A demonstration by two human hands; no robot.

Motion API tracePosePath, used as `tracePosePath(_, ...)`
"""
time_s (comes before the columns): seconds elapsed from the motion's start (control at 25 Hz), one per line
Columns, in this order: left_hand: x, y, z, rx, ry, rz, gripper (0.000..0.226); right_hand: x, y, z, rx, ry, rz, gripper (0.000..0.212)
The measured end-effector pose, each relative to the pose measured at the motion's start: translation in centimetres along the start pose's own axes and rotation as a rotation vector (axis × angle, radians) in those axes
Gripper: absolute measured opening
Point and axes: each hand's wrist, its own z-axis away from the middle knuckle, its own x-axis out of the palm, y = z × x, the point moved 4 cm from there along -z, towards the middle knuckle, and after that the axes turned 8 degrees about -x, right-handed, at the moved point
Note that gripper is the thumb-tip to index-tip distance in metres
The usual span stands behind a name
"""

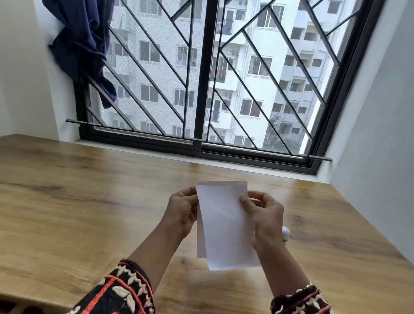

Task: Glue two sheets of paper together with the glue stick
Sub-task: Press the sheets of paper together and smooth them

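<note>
Two white paper sheets are held up above the wooden table (pixel 80 198), one in front of the other. The front sheet (pixel 226 226) covers most of the back sheet (pixel 201 246), whose edges show along the top and the lower left. My left hand (pixel 182 212) grips the papers' left edge. My right hand (pixel 265 214) pinches their right edge, thumb on the front. A white glue stick (pixel 285 234) stands on the table just behind my right wrist, mostly hidden.
A barred window (pixel 205 73) with a black frame runs along the table's far edge. A dark blue curtain (pixel 83 32) hangs at its left. White walls close in on both sides.
</note>
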Motion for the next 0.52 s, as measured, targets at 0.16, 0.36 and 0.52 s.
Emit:
tracePosePath(0.16, 0.08, -0.07, 0.07, 0.001, -0.019, 0.008, 0.024, -0.04, -0.29, -0.24, -0.023, 0.025, 0.002, 0.037)
tracePosePath(0.36, 0.14, -0.21, 0.03, -0.003, -0.015, 0.016, 0.02, -0.21, -0.09, -0.61, -0.016, 0.029, -0.008, 0.036)
tracePosePath(0.52, 0.06, -0.35, -0.05, -0.015, -0.007, 0.021, 0.018, -0.32, 0.0, -0.98, -0.015, 0.017, 0.032, 0.029)
